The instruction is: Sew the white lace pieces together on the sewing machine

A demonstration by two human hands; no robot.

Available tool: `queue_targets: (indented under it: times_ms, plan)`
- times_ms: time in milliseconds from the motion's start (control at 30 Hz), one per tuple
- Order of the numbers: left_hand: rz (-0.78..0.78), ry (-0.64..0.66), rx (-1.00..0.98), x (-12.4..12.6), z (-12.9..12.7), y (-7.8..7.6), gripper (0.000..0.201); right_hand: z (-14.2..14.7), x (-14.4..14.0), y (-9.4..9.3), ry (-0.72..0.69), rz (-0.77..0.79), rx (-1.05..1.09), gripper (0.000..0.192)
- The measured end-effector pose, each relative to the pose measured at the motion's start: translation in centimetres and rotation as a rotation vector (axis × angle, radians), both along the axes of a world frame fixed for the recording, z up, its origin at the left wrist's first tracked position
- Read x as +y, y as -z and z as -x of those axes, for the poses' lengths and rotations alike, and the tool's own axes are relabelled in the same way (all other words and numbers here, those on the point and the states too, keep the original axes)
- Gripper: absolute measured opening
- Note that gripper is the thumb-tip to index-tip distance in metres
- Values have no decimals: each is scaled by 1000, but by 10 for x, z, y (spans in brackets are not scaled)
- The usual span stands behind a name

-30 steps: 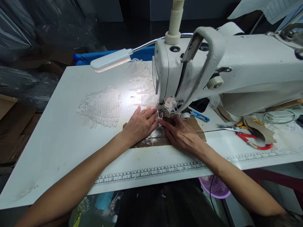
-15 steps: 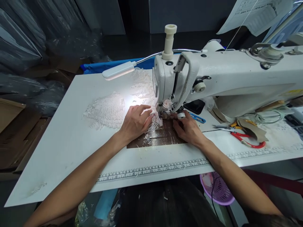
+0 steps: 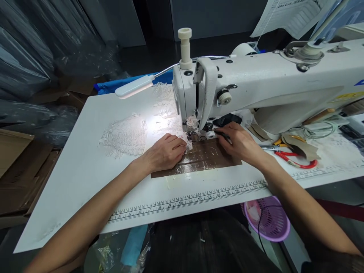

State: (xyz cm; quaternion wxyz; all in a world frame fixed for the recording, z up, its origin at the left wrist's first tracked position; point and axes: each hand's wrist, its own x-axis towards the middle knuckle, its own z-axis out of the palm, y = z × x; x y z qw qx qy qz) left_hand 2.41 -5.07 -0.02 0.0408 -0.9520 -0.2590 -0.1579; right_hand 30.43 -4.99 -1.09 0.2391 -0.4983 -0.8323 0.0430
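A strip of white lace [image 3: 170, 125] lies under the head of the white sewing machine [image 3: 204, 91], lit by its lamp. My left hand [image 3: 166, 152] is closed, fingertips pinching the lace edge just left of the presser foot. Beneath that hand lies a shiny brown sheet [image 3: 204, 157]. My right hand [image 3: 239, 142], right of the presser foot, has its fingers closed round a thin dark tool [image 3: 222, 134] that points toward the needle area. Most of this tool is hidden by the fingers, so its kind is unclear.
A lace piece [image 3: 125, 134] lies left on the white table [image 3: 71, 159]. Red-handled scissors [image 3: 298, 161] and coiled cord [image 3: 321, 129] lie right. A printed ruler [image 3: 182, 203] runs along the front edge. A purple basket [image 3: 267, 220] stands below.
My right hand has moved right, away from the presser foot, and now grips a thin tool. The blue tool seen beside it is out of sight. My left fingers have curled in.
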Motion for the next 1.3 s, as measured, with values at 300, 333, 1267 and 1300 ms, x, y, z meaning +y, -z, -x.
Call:
queue_targets:
  times_ms: [300,333,1267,1300]
  plan:
    - [138,76,-46,0,0,0,19,-10,-2,17,123,-106,-116,29]
    - [145,70,-35,-1,1,1,20,-11,-1,17,130,-107,-115,29]
    - [59,59,-13,25,-3,5,26,50,4,0,-69,267,78,20]
    - [73,61,-25,25,-2,5,26,50,5,3,-51,274,103,20]
